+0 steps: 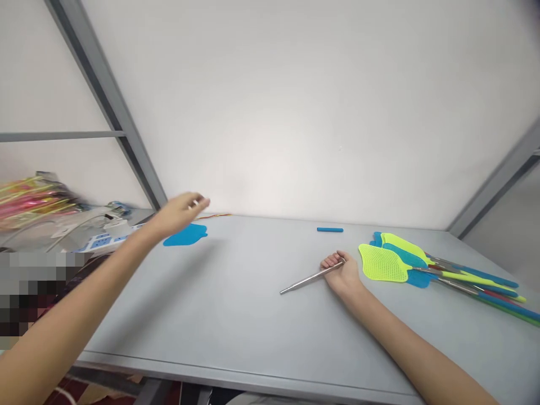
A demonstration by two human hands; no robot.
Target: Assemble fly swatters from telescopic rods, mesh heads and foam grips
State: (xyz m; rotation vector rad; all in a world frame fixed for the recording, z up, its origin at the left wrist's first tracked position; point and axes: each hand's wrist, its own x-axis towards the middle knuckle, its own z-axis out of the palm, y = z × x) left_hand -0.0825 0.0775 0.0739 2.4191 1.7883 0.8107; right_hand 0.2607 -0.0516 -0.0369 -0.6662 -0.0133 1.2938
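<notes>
My right hand (343, 275) is closed round a silver metal rod (301, 281), thin and stepped like a telescopic swatter shaft. The rod's free end points left and towards me, low over the table. My left hand (183, 211) is raised at the back left, thumb apart from slightly bent fingers, with nothing seen in it. Just below it lies a blue fly swatter head (185, 235), partly hidden by my forearm. A short blue handle sleeve (330, 229) rests near the wall, beyond my right hand.
Several fly swatters (383, 263) with yellow-green and blue heads lie piled at the right. Thin coloured wires (217, 216) are by the wall. A white power strip (101, 242) and blurred colourful packets (37, 197) stand at the left, beside a grey metal post (139, 152).
</notes>
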